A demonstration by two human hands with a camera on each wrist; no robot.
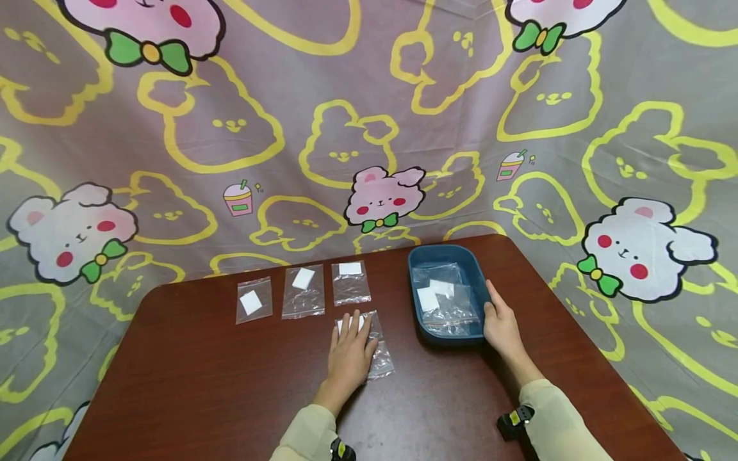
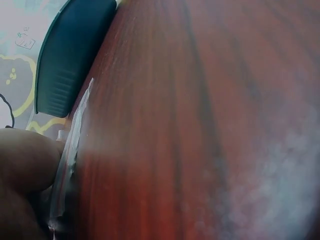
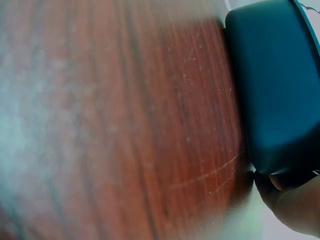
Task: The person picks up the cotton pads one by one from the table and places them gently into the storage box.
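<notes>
Apparently I'm steadying a clear bag (image 1: pixel 381 357), lower centre of the frame, under my flat left hand (image 1: pixel 349 356); centre right, my right hand (image 1: pixel 504 328) is touching, perhaps bracing, the blue bin (image 1: pixel 439 254), though whether it's gripping I can't tell.

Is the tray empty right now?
No, clear bags with white pieces lie inside the tray.

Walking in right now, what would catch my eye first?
Probably the cartoon-printed cloth behind and beside the brown table. Next comes the blue tray toward the table's right, with clear bags in it, held by the right hand. The left hand rests on another bag, nearer than a row of three.
</notes>
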